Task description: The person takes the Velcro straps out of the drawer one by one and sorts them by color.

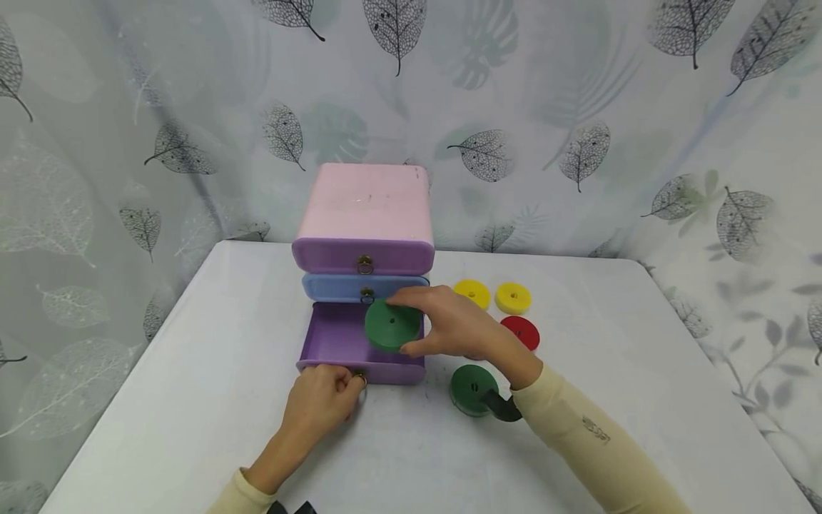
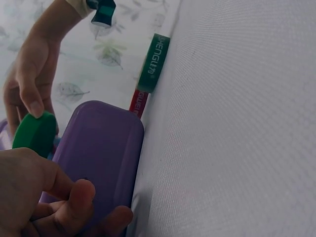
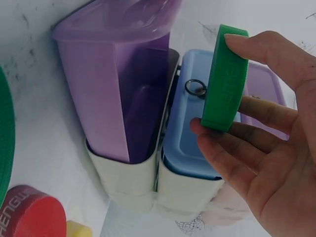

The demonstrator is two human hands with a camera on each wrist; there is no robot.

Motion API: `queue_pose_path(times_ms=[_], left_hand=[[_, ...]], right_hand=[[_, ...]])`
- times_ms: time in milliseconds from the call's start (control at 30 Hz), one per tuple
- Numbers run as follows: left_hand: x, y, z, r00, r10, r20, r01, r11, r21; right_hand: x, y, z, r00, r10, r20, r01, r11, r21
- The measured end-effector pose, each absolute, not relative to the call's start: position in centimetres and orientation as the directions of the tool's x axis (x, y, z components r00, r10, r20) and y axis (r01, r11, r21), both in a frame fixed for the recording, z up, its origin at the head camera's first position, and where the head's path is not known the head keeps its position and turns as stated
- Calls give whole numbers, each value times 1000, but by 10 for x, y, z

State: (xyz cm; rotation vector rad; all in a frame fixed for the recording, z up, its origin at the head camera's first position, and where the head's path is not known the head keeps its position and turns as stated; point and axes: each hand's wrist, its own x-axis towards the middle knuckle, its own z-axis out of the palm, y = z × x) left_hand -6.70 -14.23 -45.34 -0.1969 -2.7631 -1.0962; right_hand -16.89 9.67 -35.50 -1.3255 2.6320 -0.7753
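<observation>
Over the open purple drawer [image 1: 337,339], my right hand [image 1: 457,325] pinches a green disc [image 1: 389,330] by its rim, thumb on one side and fingers on the other. The right wrist view shows this disc [image 3: 226,81] edge-on, with faint lettering, in front of the blue drawer [image 3: 190,140]. My left hand [image 1: 321,401] has curled fingers at the ring pull [image 1: 362,377] on the drawer front. The left wrist view shows its thumb and fingers close against the purple front [image 2: 106,143]; the ring itself is hidden there.
The pink-topped chest [image 1: 369,203] stands against the leaf-patterned backdrop, upper drawers closed. Right of it lie a second green disc [image 1: 469,389], a red disc [image 1: 521,332] partly behind my wrist, and two yellow discs, one being this disc [image 1: 513,298].
</observation>
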Motion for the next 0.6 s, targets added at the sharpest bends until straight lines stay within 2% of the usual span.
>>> queue_pose_path(times_ms=[600], left_hand=[[-68,-142,-456,-974,68,214,195,732,652]], right_hand=[[-166,126,-364,-659,-739,138,-691,522,-500]])
